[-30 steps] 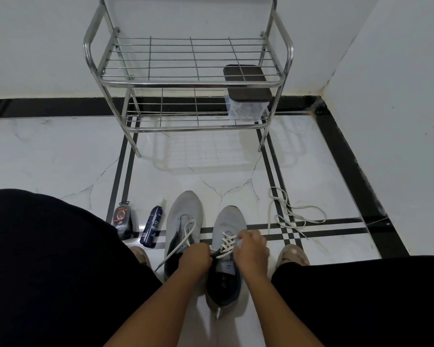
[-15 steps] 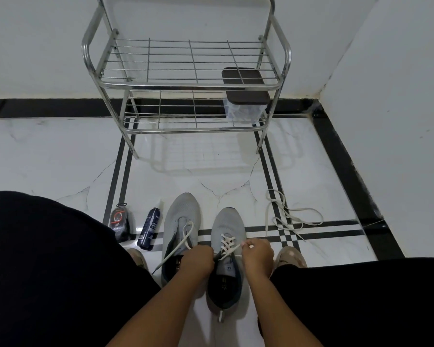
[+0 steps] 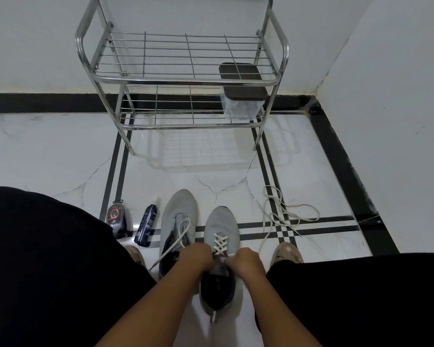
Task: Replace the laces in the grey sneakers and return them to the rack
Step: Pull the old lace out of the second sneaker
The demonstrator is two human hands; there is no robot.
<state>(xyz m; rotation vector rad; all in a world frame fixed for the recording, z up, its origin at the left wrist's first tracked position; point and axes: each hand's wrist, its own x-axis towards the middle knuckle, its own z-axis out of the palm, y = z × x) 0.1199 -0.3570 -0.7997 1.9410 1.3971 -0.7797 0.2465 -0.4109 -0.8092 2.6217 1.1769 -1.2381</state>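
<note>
On the floor before the rack (image 3: 181, 78), both hands (image 3: 197, 256) (image 3: 246, 261) are pinching the right sneaker's (image 3: 221, 229) lace (image 3: 220, 242); pulling evenly should snug the crossings.

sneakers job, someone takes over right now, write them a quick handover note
Left hand and right hand each pinch an end of the white lace at the right sneaker, whose crisscross rows are in. Left sneaker is only partly threaded, its lace trailing loose on the floor. Loose laces lie on the floor to the right. Left to do: finish both shoes, then put them on the rack.
</note>
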